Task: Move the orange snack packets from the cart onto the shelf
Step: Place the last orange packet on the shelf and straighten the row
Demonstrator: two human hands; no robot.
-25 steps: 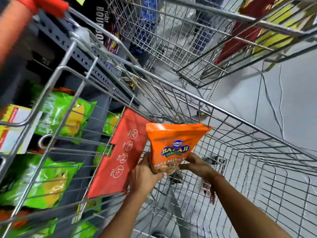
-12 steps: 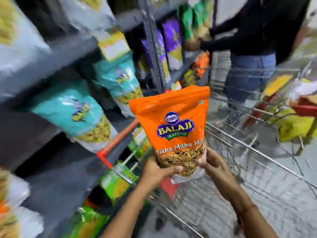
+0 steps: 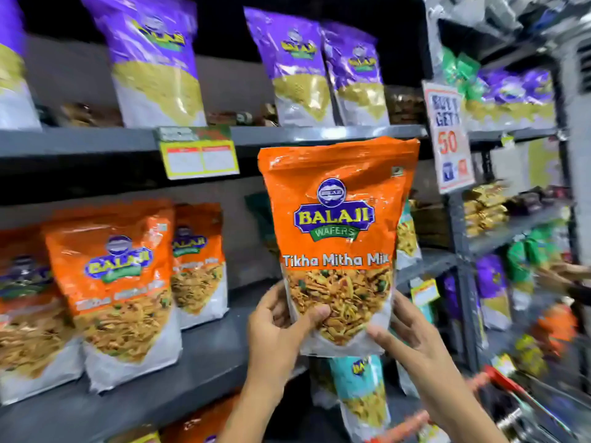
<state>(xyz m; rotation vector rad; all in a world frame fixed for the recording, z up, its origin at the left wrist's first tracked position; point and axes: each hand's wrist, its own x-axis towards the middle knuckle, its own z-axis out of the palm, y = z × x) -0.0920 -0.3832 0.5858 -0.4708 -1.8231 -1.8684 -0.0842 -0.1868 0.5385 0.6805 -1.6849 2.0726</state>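
Note:
I hold an orange Balaji "Tikha Mitha Mix" packet [image 3: 339, 225] upright in front of the middle shelf [image 3: 208, 356]. My left hand [image 3: 281, 327] grips its lower left corner and my right hand [image 3: 406, 337] grips its lower right. Several matching orange packets [image 3: 118, 282] stand on that shelf to the left. An empty stretch of shelf lies between them and the held packet. The cart [image 3: 527, 407] shows only as a blurred red handle and metal bars at the bottom right.
Purple packets [image 3: 156, 55] fill the shelf above, with a yellow price tag [image 3: 200, 158] on its edge. A white offer sign [image 3: 449, 135] hangs on the upright at right. Teal packets [image 3: 361, 391] sit on the shelf below. Another person's hand [image 3: 566, 273] reaches in at far right.
Both hands have lifted the orange packet out of the cart and up to the middle shelf. My view has swung from the cart to the shelves.

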